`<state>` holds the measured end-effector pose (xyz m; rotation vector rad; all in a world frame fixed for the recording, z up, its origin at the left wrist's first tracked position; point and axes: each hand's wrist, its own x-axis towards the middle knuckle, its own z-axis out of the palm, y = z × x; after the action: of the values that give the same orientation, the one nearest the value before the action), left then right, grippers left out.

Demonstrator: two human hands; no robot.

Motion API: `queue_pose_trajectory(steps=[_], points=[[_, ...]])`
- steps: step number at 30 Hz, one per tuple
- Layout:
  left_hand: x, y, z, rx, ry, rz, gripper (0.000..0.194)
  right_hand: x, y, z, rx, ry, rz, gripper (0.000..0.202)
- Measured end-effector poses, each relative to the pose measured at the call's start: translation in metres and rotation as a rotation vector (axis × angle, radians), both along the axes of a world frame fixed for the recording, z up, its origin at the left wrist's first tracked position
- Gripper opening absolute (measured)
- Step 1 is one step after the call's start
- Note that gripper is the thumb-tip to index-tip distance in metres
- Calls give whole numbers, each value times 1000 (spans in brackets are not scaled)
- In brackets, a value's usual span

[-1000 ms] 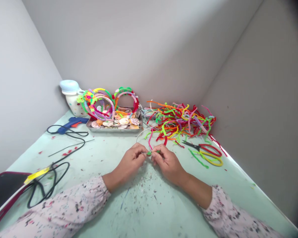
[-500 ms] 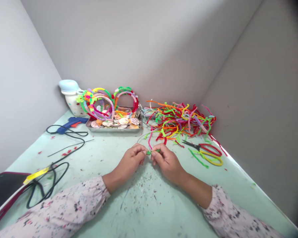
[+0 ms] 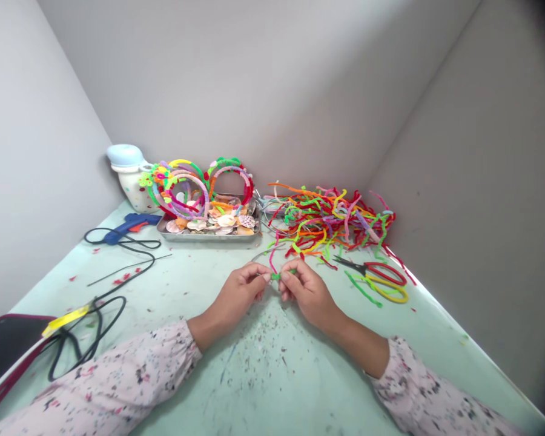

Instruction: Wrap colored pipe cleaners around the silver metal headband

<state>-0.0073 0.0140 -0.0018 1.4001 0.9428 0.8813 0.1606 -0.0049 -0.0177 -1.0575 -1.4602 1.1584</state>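
Observation:
At the middle of the table, my left hand [image 3: 245, 287] and my right hand [image 3: 305, 292] face each other with fingertips pinched. Between them is a short green fuzzy stem [image 3: 276, 277], gripped from both sides. A pink stem [image 3: 272, 259] rises from the green one, and a thin grey wire or band [image 3: 261, 253] curves behind my left fingers. Most of the green piece is hidden by the fingertips.
Behind are a metal tray [image 3: 209, 238] of shells, colourful headbands [image 3: 187, 194] and a tangled pile of fuzzy stems [image 3: 331, 218]. Scissors [image 3: 381, 278] lie right. A blue glue gun [image 3: 131, 225], black cord [image 3: 100, 327], lidded container [image 3: 134, 184] and dark tablet-like object [image 3: 13, 345] are left.
My right hand has shifted slightly to the right, and its fingers have changed position on the green stem. The red stem end behind it is now mostly covered.

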Motion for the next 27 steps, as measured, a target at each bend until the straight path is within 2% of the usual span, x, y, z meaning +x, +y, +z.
queue_pose_trajectory(steps=[16, 27], points=[[1, 3, -3, -91, -48, -32, 17, 3, 2, -3, -9, 65, 52, 16], [0, 3, -4, -41, -58, -37, 15, 2, 3, 0, -65, 106, 43, 17]])
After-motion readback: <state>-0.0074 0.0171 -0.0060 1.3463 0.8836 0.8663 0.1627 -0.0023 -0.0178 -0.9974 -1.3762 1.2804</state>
